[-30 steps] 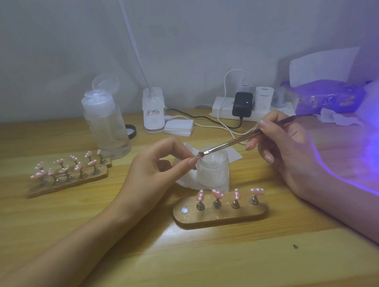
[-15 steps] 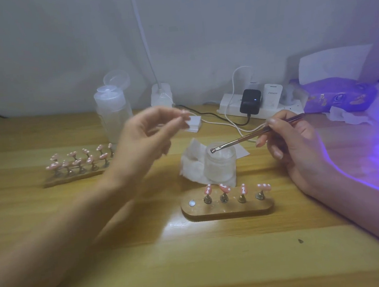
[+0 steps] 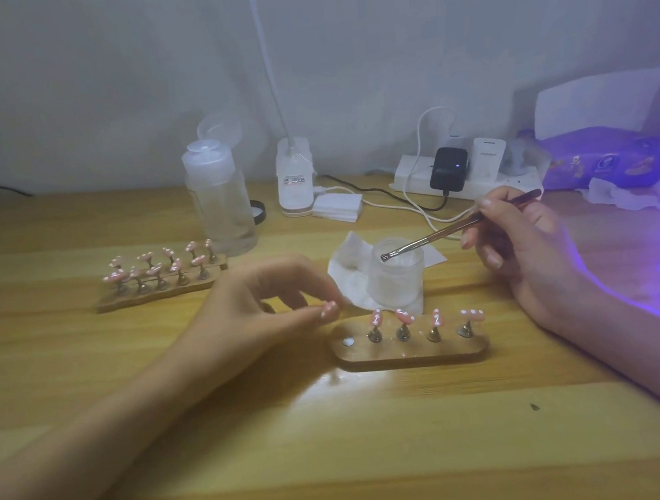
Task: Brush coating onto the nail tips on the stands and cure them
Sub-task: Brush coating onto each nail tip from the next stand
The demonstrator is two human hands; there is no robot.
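Left hand [image 3: 261, 310] pinches a pink nail tip [image 3: 328, 311] — right hand [image 3: 523, 245] grips a slim metal brush [image 3: 440, 234]

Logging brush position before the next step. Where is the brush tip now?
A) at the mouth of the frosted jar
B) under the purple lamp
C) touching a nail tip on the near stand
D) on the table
A: the brush in the right hand ends at the frosted jar's mouth; the left hand pinches a loose nail tip by the near stand.
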